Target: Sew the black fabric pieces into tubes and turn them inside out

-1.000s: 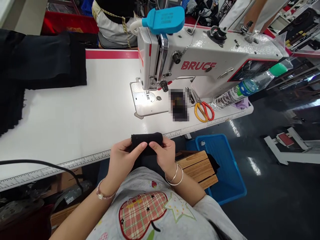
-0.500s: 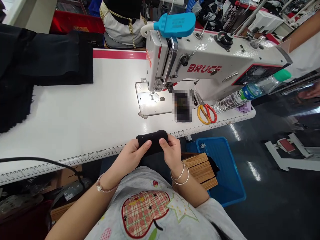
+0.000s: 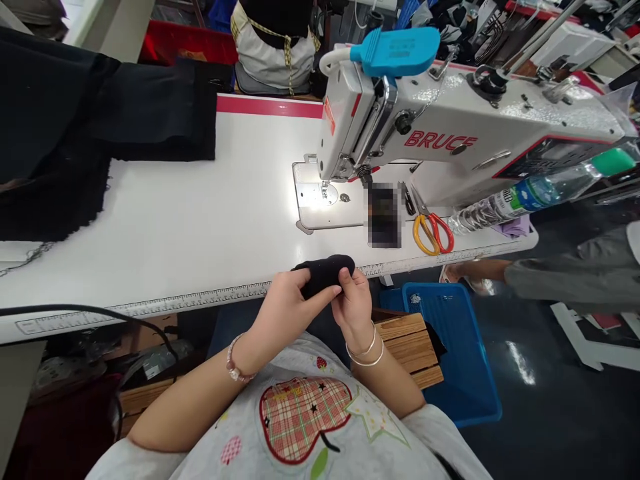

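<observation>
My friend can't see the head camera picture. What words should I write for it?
A person's left hand and right hand hold a black cloth at the near edge of a white table. On the table is a BRUCE sewing machine, with scissors and a green-capped bottle nearby.

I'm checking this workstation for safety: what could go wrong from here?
The scissors lie near the front edge of the table, so a bump might knock them off. The left hand and right hand hold the black fabric by that edge; if their grip loosens, it might slip. Loose threads trail at the table's left; they could snag.
</observation>
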Motion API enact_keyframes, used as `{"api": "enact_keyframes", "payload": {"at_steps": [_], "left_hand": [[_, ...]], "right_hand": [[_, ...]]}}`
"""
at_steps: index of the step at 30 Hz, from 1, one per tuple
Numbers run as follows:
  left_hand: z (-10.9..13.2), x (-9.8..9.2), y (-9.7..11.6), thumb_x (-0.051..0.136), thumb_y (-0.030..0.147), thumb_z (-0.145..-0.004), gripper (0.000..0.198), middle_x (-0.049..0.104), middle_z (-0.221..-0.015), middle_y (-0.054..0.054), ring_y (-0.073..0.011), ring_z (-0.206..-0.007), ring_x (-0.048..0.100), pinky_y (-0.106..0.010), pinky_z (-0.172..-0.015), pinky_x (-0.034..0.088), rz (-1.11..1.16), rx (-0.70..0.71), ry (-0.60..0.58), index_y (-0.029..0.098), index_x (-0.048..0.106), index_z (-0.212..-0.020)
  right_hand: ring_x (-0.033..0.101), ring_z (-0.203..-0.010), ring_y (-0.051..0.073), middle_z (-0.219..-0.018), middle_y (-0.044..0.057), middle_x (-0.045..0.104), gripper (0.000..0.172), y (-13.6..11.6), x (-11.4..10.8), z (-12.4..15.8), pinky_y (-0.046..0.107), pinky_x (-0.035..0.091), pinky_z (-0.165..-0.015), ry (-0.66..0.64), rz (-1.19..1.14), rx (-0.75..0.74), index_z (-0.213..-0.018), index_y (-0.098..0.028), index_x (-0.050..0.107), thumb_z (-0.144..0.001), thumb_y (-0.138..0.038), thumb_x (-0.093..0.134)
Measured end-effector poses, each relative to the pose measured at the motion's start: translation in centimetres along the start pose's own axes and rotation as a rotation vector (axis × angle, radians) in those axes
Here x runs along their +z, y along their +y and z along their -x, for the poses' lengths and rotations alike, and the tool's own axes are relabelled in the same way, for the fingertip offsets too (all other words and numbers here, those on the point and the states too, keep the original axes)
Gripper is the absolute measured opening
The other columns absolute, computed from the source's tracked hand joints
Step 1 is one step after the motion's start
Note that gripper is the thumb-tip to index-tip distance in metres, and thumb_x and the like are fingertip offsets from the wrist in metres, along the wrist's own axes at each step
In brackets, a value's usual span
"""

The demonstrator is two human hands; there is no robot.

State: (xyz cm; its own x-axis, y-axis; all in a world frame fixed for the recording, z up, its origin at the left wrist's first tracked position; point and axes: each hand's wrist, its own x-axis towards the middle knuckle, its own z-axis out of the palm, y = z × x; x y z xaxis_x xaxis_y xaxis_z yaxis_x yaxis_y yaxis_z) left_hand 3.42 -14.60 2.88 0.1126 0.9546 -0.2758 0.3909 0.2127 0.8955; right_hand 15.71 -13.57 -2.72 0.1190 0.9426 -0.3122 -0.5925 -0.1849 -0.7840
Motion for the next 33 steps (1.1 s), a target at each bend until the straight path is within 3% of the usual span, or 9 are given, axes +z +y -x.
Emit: {"api": "enact_keyframes", "payload": {"at_steps": [6, 11, 16, 20, 24, 29, 33], "left_hand": [[0.0, 0.4, 0.2, 0.064, 0.054, -0.076, 0.048, 0.036, -0.049, 0.005, -0.0068, -0.049, 0.026, -0.022, -0.042, 0.019, -0.035, 0.028, 0.106, 0.017, 0.045, -0.054], [0.1, 0.1, 0.4, 0.057, 0.053, -0.080, 0.051, 0.029, -0.046, 0.005, -0.0067, -0.048, 0.023, -0.024, -0.043, 0.017, 0.005, 0.057, 0.145, 0.017, 0.039, -0.048], [0.1, -0.3, -0.4, 0.063, 0.050, -0.076, 0.045, 0.041, -0.050, 0.003, -0.0083, -0.053, 0.037, -0.023, -0.049, 0.031, 0.277, 0.017, 0.126, 0.015, 0.051, -0.051], [0.0, -0.4, -1.5, 0.074, 0.044, -0.073, 0.030, 0.063, -0.064, -0.001, -0.0136, -0.066, 0.058, -0.025, -0.064, 0.048, 0.698, -0.045, 0.044, 0.015, 0.068, -0.067], [0.1, -0.2, -2.0, 0.081, 0.036, -0.067, 0.026, 0.073, -0.080, -0.005, -0.0209, -0.082, 0.068, -0.032, -0.080, 0.055, 1.019, -0.126, -0.024, 0.017, 0.075, -0.084], [0.5, -0.4, -2.3, 0.080, 0.038, -0.069, 0.031, 0.075, -0.096, -0.008, -0.0279, -0.104, 0.067, -0.040, -0.100, 0.050, 1.207, -0.195, -0.140, 0.018, 0.076, -0.092], [0.5, -1.1, -2.5, 0.076, 0.041, -0.074, 0.034, 0.074, -0.107, -0.009, -0.0296, -0.119, 0.060, -0.042, -0.112, 0.040, 1.225, -0.193, -0.281, 0.018, 0.075, -0.100]], "right_hand": [[0.057, -0.065, 0.012, -0.070, -0.003, 0.069, 0.036, 0.1, 0.2, 0.0, 0.028, 0.050, -0.073, 0.006, -0.029, 0.021, -0.068, -0.021, 0.071, -0.053, -0.049, 0.088], [0.055, -0.063, 0.011, -0.068, -0.003, 0.067, 0.035, 0.2, 0.1, 0.0, 0.026, 0.048, -0.068, 0.010, 0.035, -0.056, -0.067, -0.020, 0.071, -0.054, -0.047, 0.089], [0.046, -0.060, 0.011, -0.064, -0.002, 0.058, 0.034, 0.1, -0.7, 0.3, 0.025, 0.041, -0.058, -0.096, 0.254, -0.244, -0.068, -0.018, 0.066, -0.073, -0.050, 0.076], [0.032, -0.053, 0.010, -0.054, -0.005, 0.036, 0.049, -0.6, -0.5, 0.9, 0.024, 0.030, -0.051, -0.146, 0.502, -0.412, -0.055, -0.019, 0.046, -0.089, -0.054, 0.056], [0.028, -0.050, 0.008, -0.052, -0.006, 0.030, 0.050, -2.2, 1.2, 1.5, 0.025, 0.026, -0.049, -0.229, 0.727, -0.594, -0.054, -0.019, 0.038, -0.094, -0.047, 0.051], [0.029, -0.049, 0.008, -0.052, -0.006, 0.029, 0.045, -3.1, 2.6, 1.5, 0.024, 0.029, -0.051, -0.333, 0.743, -0.747, -0.056, -0.020, 0.038, -0.094, -0.038, 0.053], [0.029, -0.050, 0.008, -0.053, -0.006, 0.029, 0.049, -3.1, 2.4, 1.1, 0.024, 0.035, -0.054, -0.343, 0.761, -0.719, -0.055, -0.020, 0.036, -0.093, -0.044, 0.053]]}}
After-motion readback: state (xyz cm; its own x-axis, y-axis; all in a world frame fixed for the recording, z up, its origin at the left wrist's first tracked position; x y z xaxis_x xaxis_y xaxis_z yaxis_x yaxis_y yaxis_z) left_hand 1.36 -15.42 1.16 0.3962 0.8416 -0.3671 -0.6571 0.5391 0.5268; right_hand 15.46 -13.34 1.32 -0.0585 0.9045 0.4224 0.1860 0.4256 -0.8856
